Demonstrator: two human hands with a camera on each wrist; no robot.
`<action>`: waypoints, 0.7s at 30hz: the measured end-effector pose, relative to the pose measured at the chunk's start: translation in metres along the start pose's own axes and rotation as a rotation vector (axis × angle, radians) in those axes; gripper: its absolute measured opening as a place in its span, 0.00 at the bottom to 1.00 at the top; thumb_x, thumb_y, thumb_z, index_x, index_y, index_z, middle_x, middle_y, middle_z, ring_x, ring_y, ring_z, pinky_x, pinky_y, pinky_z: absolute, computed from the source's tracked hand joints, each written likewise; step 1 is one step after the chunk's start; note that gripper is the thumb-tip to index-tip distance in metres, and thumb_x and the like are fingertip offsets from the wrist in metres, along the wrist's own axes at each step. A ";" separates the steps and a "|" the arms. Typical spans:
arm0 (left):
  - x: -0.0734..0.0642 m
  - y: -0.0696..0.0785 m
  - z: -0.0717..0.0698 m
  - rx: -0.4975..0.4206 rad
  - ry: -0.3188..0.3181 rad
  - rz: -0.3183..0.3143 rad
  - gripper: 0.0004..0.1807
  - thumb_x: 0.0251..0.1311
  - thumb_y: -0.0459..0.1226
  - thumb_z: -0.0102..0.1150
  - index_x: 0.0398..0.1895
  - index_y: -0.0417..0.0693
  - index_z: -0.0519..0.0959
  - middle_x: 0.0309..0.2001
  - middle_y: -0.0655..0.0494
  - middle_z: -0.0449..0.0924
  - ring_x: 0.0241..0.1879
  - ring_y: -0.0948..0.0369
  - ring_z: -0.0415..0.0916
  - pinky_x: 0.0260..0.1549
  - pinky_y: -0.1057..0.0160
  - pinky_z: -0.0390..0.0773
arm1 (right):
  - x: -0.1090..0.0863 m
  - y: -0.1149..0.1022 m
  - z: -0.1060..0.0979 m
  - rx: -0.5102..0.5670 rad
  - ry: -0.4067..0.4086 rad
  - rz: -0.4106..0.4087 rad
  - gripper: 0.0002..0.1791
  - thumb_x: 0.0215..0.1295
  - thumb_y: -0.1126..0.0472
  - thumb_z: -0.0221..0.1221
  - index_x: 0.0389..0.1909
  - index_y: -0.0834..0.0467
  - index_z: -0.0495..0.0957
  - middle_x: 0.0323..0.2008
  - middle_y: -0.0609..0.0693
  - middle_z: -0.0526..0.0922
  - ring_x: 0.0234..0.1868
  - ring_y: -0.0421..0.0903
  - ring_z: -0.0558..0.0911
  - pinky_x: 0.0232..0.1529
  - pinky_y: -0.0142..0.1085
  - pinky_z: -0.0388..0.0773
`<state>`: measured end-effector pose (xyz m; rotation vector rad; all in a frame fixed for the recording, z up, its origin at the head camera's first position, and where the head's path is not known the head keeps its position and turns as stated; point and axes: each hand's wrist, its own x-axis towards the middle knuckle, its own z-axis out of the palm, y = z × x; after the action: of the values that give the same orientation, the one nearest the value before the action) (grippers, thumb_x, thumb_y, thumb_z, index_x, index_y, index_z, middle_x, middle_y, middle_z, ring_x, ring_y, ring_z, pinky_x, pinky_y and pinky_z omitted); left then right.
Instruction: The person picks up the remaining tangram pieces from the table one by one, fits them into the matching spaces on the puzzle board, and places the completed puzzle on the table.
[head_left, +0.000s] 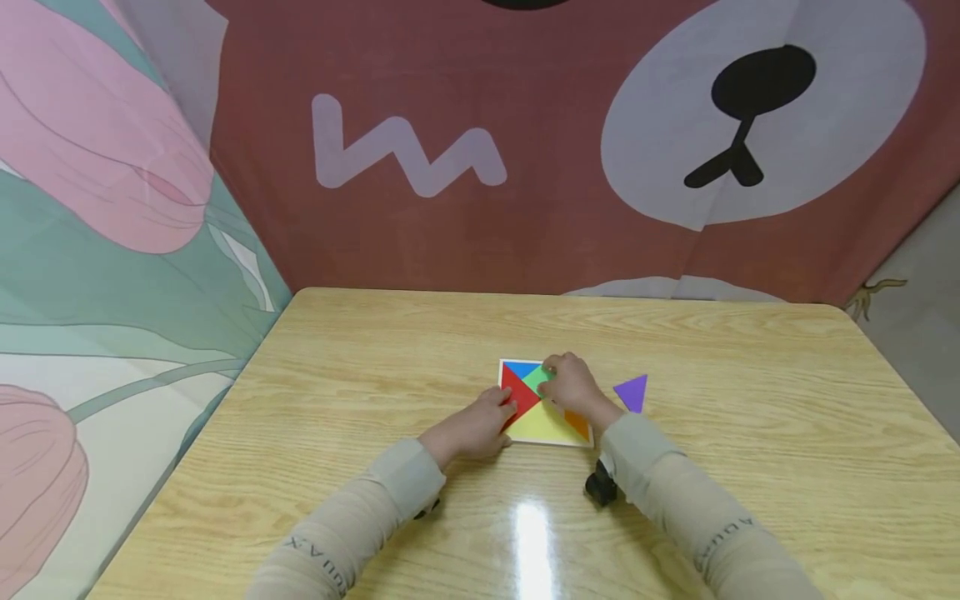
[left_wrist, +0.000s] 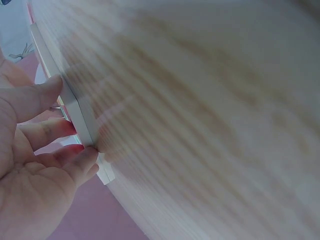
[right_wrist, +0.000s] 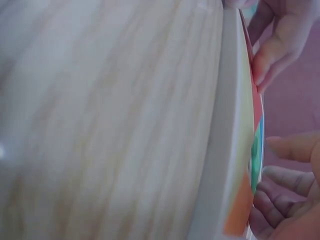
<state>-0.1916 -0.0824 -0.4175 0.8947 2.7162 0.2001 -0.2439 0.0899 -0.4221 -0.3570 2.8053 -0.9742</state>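
In the head view, a shallow white-edged tangram tray lies on the table, bearing flat coloured pieces. My left hand holds its left side, thumb at the near edge and fingertips on the red triangle. Over the upper right part, my right hand has its curled fingers and thumb on the green piece. A blue piece, a yellow triangle and an orange piece also lie in the tray. The right hand partly covers the tray's right side.
A purple triangle lies on the wooden table, just right of the right hand. Dark wrist cameras sit under the sleeves. A printed cloth hangs behind the table's far edge.
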 end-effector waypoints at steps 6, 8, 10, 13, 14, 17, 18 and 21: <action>0.000 0.001 -0.001 -0.019 -0.019 -0.017 0.30 0.54 0.40 0.53 0.59 0.36 0.61 0.62 0.42 0.53 0.61 0.51 0.48 0.58 0.61 0.52 | -0.002 0.009 -0.007 0.070 -0.034 -0.041 0.17 0.55 0.64 0.55 0.44 0.70 0.71 0.38 0.61 0.72 0.39 0.53 0.72 0.37 0.42 0.71; 0.000 0.001 -0.001 -0.020 -0.022 -0.017 0.30 0.55 0.40 0.53 0.59 0.36 0.61 0.62 0.42 0.53 0.61 0.51 0.47 0.58 0.61 0.51 | -0.003 0.013 -0.009 0.090 -0.047 -0.046 0.17 0.56 0.64 0.54 0.44 0.70 0.71 0.38 0.60 0.72 0.39 0.53 0.72 0.38 0.42 0.72; 0.000 0.001 -0.002 -0.021 -0.022 -0.017 0.30 0.55 0.40 0.53 0.59 0.36 0.61 0.62 0.42 0.53 0.61 0.51 0.47 0.58 0.61 0.51 | -0.003 0.016 -0.010 0.112 -0.056 -0.056 0.16 0.56 0.64 0.54 0.44 0.70 0.70 0.39 0.61 0.72 0.40 0.54 0.72 0.38 0.43 0.71; -0.001 0.001 -0.002 -0.021 -0.020 -0.013 0.30 0.55 0.40 0.53 0.59 0.36 0.61 0.62 0.42 0.53 0.61 0.50 0.47 0.58 0.61 0.51 | -0.004 0.018 -0.011 0.140 -0.062 -0.063 0.16 0.57 0.64 0.54 0.44 0.69 0.70 0.40 0.61 0.73 0.42 0.54 0.72 0.40 0.43 0.71; -0.001 0.001 -0.002 -0.020 -0.017 -0.009 0.30 0.55 0.40 0.53 0.59 0.36 0.61 0.62 0.42 0.53 0.61 0.50 0.47 0.58 0.61 0.51 | -0.005 0.019 -0.012 0.146 -0.065 -0.067 0.16 0.57 0.64 0.54 0.44 0.69 0.70 0.40 0.61 0.73 0.42 0.55 0.71 0.41 0.44 0.71; -0.001 0.001 -0.001 -0.022 -0.008 -0.002 0.29 0.54 0.39 0.53 0.59 0.35 0.61 0.61 0.41 0.53 0.61 0.50 0.48 0.58 0.61 0.51 | -0.006 0.019 -0.014 0.164 -0.066 -0.067 0.16 0.57 0.65 0.54 0.44 0.69 0.70 0.40 0.61 0.73 0.43 0.55 0.71 0.42 0.44 0.70; -0.001 0.001 -0.001 -0.023 -0.008 -0.001 0.29 0.54 0.39 0.53 0.59 0.35 0.61 0.61 0.41 0.53 0.61 0.50 0.48 0.58 0.61 0.51 | -0.007 0.019 -0.015 0.166 -0.067 -0.067 0.16 0.57 0.65 0.53 0.44 0.69 0.70 0.41 0.61 0.73 0.43 0.55 0.71 0.43 0.44 0.70; -0.001 0.000 -0.001 -0.024 -0.007 -0.001 0.29 0.54 0.39 0.54 0.58 0.35 0.62 0.61 0.41 0.53 0.61 0.50 0.48 0.58 0.61 0.51 | -0.009 0.020 -0.017 0.176 -0.064 -0.066 0.16 0.57 0.66 0.53 0.44 0.70 0.70 0.41 0.61 0.73 0.43 0.55 0.71 0.44 0.44 0.69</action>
<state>-0.1911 -0.0825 -0.4166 0.8858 2.7016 0.2288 -0.2428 0.1172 -0.4212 -0.4516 2.6407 -1.1918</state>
